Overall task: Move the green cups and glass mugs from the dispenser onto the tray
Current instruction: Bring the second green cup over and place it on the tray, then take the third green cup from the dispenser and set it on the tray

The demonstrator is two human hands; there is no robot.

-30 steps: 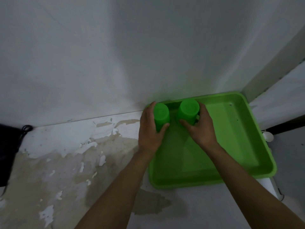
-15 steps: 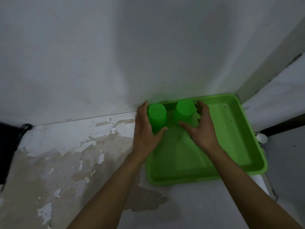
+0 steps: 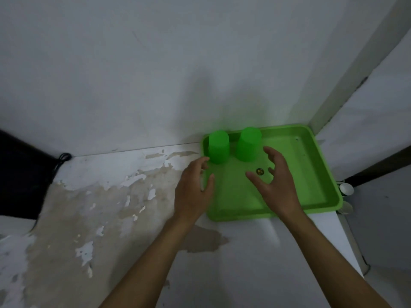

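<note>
Left hand (image 3: 191, 192) open, fingers spread, empty, over tray's (image 3: 320, 170) left rim. Right hand (image 3: 275, 185) open, empty, above tray floor. 2 green cups (image 3: 219, 147) (image 3: 248, 144) upside down, smooth plastic, at tray's far-left corner. Tabletop (image 3: 106, 196) paint peeling.

No text can be read; a small round mark on the tray (image 3: 320, 174) floor is too blurred.

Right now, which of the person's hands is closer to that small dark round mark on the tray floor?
Right. The right hand curls around the dark round mark, thumb and fingers flanking it. The left hand is off to its left, over the green tray's left rim.
</note>
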